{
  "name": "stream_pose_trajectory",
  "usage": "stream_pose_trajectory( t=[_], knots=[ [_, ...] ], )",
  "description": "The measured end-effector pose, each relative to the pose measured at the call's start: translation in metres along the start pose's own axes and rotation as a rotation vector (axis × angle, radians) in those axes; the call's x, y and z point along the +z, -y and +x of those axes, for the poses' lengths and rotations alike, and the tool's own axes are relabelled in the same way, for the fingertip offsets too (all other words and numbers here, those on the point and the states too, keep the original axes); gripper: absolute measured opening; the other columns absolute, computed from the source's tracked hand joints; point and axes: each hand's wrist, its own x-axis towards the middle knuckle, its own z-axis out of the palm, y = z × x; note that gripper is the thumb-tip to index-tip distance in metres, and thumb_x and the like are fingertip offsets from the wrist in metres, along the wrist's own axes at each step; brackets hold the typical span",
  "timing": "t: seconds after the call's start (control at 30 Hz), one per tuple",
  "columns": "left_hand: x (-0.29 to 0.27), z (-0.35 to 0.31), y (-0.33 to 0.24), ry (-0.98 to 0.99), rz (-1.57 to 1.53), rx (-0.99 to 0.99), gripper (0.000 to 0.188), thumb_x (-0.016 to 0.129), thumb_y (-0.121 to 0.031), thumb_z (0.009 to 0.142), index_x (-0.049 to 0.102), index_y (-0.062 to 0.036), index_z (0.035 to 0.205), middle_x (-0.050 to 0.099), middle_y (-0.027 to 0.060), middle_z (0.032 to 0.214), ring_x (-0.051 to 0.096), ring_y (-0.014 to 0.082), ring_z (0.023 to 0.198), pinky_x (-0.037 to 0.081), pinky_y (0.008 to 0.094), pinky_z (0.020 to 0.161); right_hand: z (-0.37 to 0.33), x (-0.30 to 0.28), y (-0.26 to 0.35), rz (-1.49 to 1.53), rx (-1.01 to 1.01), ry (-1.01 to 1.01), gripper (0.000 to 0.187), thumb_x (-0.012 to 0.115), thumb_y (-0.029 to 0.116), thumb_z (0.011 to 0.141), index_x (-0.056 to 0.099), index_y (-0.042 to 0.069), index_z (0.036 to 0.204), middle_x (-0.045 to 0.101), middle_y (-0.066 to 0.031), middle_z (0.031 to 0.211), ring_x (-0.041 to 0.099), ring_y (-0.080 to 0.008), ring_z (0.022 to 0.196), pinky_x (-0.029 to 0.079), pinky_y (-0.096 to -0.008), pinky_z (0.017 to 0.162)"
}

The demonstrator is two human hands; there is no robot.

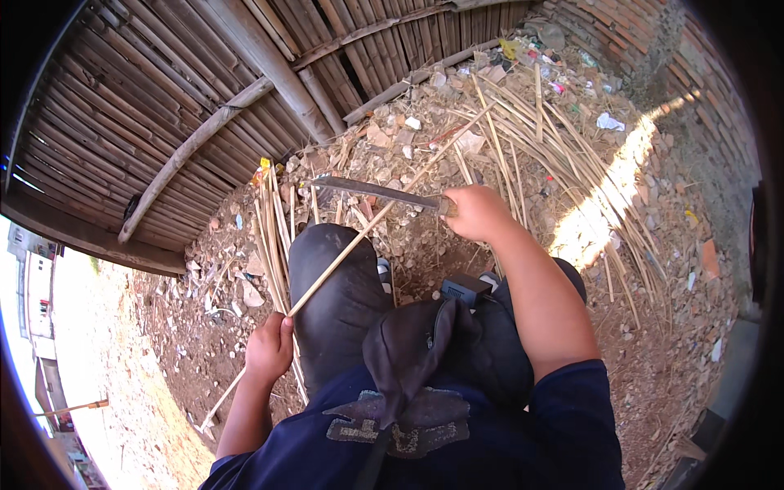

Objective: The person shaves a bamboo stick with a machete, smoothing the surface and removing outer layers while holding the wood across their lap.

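My left hand (269, 349) is closed round a long, pale bamboo strip (339, 261) beside my left knee. The strip slants up and away to the right across that knee, and its near end sticks out below the hand. My right hand (477, 215) grips the handle of a machete (371, 189), its long dark blade pointing left. In the picture the blade crosses the strip beyond my knees; whether the two touch I cannot tell. Several more strips (268, 229) stand or lean together left of my left knee.
Many loose bamboo strips (563, 155) lie spread on the rubble at the far right. A slatted bamboo wall (163, 106) rises at the far left, a brick wall (694, 73) at the right. Between my legs sits a small dark box (465, 288). Stones and litter cover the ground.
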Motion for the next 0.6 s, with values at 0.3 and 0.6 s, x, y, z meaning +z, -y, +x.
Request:
stream_pose_trajectory(
  t=[0.3, 0.6],
  knots=[
    [0.025, 0.012, 0.01, 0.049, 0.192, -0.032, 0.031, 0.052, -0.033, 0.106, 0.057, -0.0062, 0.092, 0.064, 0.0249, 0.069, 0.064, 0.0487, 0.065, 0.05, 0.0587, 0.059, 0.017, 0.012, -0.031, 0.262, 0.276, 0.179, 0.036, 0.074, 0.024, 0.085, 0.071, 0.011, 0.119, 0.073, -0.0196, 0.104, 0.071, -0.0377, 0.098, 0.056, -0.0465, 0.087],
    [0.019, 0.009, 0.026, 0.071, 0.118, 0.054, 0.032, 0.049, -0.035, 0.107, 0.057, -0.0051, 0.097, 0.065, 0.0274, 0.075, 0.065, 0.0501, 0.072, 0.05, 0.06, 0.064, -0.003, 0.0, 0.009, -0.063, 0.067, 0.13, 0.031, 0.071, 0.02, 0.082, 0.072, 0.009, 0.111, 0.073, -0.0202, 0.102, 0.07, -0.0379, 0.098, 0.056, -0.0472, 0.085]
  ],
)
